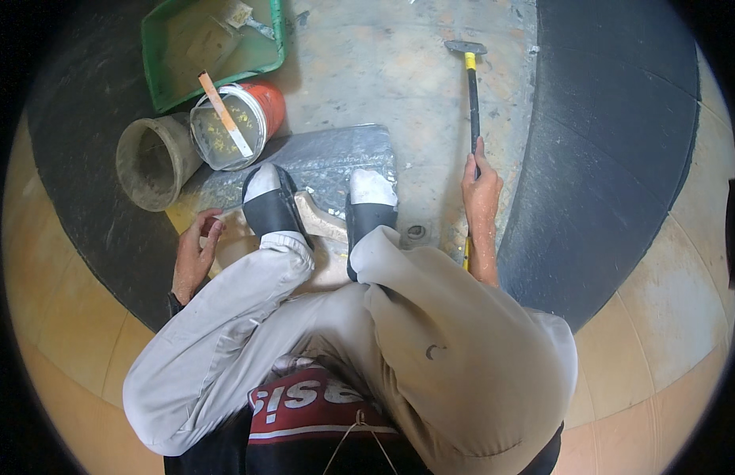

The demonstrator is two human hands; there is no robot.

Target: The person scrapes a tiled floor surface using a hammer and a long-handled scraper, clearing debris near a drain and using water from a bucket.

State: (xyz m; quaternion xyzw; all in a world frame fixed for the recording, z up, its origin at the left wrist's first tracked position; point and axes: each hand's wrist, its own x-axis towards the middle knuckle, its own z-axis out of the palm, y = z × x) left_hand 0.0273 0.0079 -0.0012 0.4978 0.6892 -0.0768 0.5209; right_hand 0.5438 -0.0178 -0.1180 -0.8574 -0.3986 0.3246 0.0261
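My right hand (482, 190) is closed round the dark handle of a hammer (474, 99). The hammer's metal head points away from me at the far right, with a yellow band just below it. A yellow end of the handle shows beside my wrist. My left hand (197, 252) is beside my left sandal, fingers loosely bent and apart from the thumb, with nothing visible in it. Between my sandalled feet is a pale, curved piece (320, 220) with a rough surface; my legs hide part of it.
At the far left stand a green tray (148, 67) with a brush in it, a red and white bucket (270, 107) with an orange and white strip across it, and a tilted, dirty grey bucket (165, 146). A grey sheet (336, 150) lies under my feet. Dark mats (613, 150) flank the stained floor.
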